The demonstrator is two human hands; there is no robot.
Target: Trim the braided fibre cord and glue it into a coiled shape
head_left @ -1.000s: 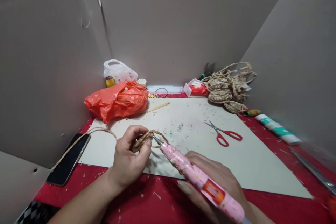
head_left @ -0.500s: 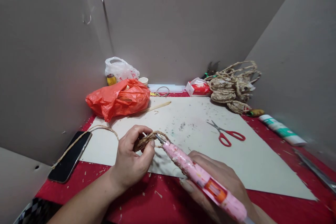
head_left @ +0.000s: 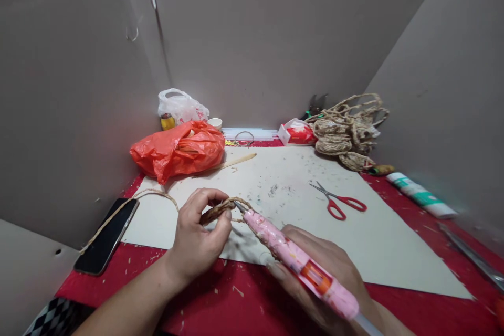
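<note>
My left hand (head_left: 200, 231) pinches a small coil of twisted straw rope (head_left: 214, 213) between thumb and fingers. My right hand (head_left: 326, 268) is wrapped round a pink hot glue gun (head_left: 283, 244) with an orange window, and a clear glue stick (head_left: 366, 324) sticks out of its rear end. The gun's metal nozzle (head_left: 239, 206) is at the coil, beside my left thumb tip. A strand of the rope runs along under the gun toward my right hand. Another loose length of rope (head_left: 157, 191) trails left across a black phone (head_left: 105, 236).
Red-handled scissors (head_left: 338, 202) lie on the white board (head_left: 401, 252) over a red cloth. Behind are a red plastic bag (head_left: 177, 149), a tissue pack (head_left: 297, 132) and rope bundles (head_left: 342, 134). On the right lie a white-green roll (head_left: 421, 194) and a metal blade (head_left: 468, 252).
The glue gun's rear end has shifted slightly left and up, showing more of the glue stick. Its nozzle stays at the coil, and my left hand keeps its pinch.
</note>
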